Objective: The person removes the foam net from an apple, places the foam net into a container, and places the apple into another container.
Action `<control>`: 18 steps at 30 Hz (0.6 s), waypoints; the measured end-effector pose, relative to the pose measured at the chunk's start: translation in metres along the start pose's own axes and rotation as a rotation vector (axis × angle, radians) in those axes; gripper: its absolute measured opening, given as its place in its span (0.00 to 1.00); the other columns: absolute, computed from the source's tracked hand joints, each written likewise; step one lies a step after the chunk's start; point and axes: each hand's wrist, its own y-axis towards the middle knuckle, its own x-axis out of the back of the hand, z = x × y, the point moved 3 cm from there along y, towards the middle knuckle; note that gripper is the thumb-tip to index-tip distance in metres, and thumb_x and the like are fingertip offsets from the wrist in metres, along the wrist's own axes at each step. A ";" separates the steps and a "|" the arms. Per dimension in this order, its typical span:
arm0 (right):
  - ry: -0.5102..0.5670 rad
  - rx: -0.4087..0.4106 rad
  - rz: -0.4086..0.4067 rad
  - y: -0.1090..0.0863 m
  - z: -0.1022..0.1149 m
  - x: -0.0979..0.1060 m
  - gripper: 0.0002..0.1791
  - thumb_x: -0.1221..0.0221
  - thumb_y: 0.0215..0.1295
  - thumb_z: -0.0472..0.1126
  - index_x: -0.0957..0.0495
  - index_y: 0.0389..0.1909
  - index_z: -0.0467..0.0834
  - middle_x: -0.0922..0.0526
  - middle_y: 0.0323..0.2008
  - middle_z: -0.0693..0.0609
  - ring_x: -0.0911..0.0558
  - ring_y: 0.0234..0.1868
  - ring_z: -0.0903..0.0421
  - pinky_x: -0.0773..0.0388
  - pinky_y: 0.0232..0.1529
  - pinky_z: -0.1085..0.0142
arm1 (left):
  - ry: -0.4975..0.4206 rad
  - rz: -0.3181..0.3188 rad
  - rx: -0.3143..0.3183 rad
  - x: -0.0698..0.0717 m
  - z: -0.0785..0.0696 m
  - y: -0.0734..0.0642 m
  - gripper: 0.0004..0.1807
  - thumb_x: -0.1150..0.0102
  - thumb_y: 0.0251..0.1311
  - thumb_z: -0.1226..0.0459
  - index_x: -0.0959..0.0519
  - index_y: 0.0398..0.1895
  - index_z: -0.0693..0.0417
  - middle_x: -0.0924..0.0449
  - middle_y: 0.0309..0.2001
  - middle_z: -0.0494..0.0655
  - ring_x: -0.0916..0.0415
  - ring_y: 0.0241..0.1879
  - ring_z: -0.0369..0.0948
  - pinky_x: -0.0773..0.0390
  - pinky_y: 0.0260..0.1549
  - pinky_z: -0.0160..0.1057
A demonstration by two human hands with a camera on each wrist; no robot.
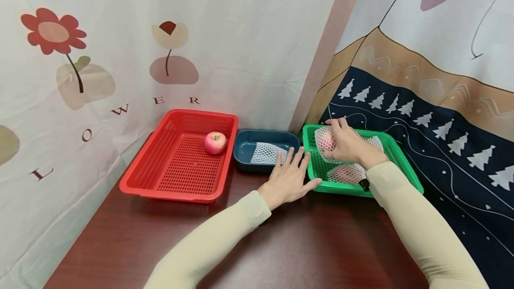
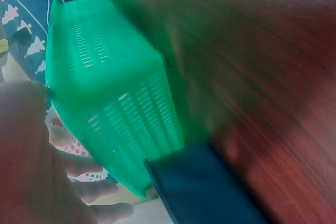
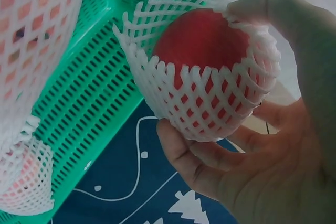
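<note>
Gripping netted apple (image 3: pixel 202 51), right hand (image 1: pixel 348 144)

Both arms reach forward in long cream sleeves. The left hand (image 1: pixel 290 178) lies flat, palm down, fingers straight and spread a little, thumb angled out to the right. The right hand (image 1: pixel 348 145) is further forward, wrist bent, fingers (image 3: pixel 191 163) curled underneath and thumb (image 3: pixel 273 1) hooked over the top in a cupped grip. A dark band sits at the right wrist.
</note>
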 end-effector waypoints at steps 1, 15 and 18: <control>-0.006 0.003 -0.006 -0.001 0.001 0.000 0.56 0.22 0.68 0.47 0.42 0.87 0.31 0.35 0.80 0.24 0.20 0.72 0.26 0.20 0.75 0.27 | 0.005 -0.004 0.001 0.001 0.001 -0.001 0.52 0.65 0.86 0.24 0.50 0.99 0.44 0.56 0.99 0.48 0.56 0.98 0.56 0.52 0.95 0.71; 0.016 0.029 -0.044 -0.008 0.009 -0.004 0.47 0.20 0.67 0.46 0.35 0.78 0.34 0.33 0.76 0.27 0.17 0.61 0.33 0.12 0.68 0.33 | 0.064 -0.031 0.005 0.016 0.012 -0.019 0.51 0.64 0.87 0.25 0.47 0.99 0.45 0.51 0.98 0.50 0.53 0.98 0.56 0.52 0.94 0.71; 0.013 0.039 -0.049 -0.009 0.013 -0.004 0.46 0.20 0.67 0.47 0.34 0.77 0.36 0.33 0.77 0.27 0.16 0.60 0.33 0.11 0.67 0.33 | 0.076 -0.035 -0.001 0.020 0.013 -0.023 0.51 0.64 0.87 0.25 0.47 0.98 0.45 0.49 0.98 0.51 0.51 0.97 0.56 0.51 0.94 0.71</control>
